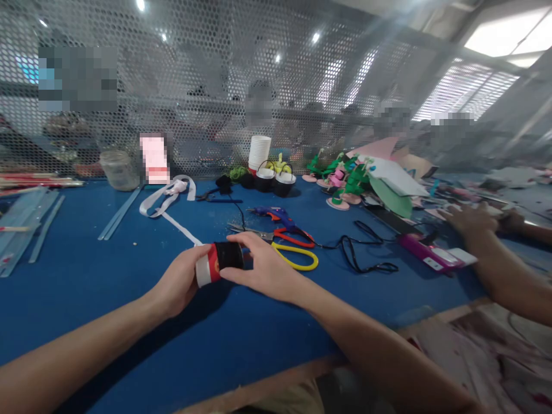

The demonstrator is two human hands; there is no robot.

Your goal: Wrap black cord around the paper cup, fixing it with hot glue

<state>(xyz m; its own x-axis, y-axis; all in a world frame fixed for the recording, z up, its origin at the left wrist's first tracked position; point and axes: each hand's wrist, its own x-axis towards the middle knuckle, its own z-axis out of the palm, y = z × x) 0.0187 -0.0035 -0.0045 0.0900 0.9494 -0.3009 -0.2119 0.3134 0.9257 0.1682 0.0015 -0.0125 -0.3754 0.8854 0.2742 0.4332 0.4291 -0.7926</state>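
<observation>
My left hand [180,282] is closed around the white end of a small paper cup [214,263], which lies on its side just above the table. The cup has a red printed band and a black wrapping [229,255] at its right end. My right hand [263,265] grips that black end between thumb and fingers. From near my left fingertips, a white ribbon [179,227] runs back to a loose coil. Just beyond my right hand lie scissors [297,261] with red and yellow handles, and a blue glue gun [273,215].
Farther back stand a stack of white cups [259,152], two small black buckets [285,183], a jar [119,170] and a phone [154,156]. Green craft plants [356,178] and a purple power strip [431,253] are to the right. A co-worker's arm [487,253] reaches in there.
</observation>
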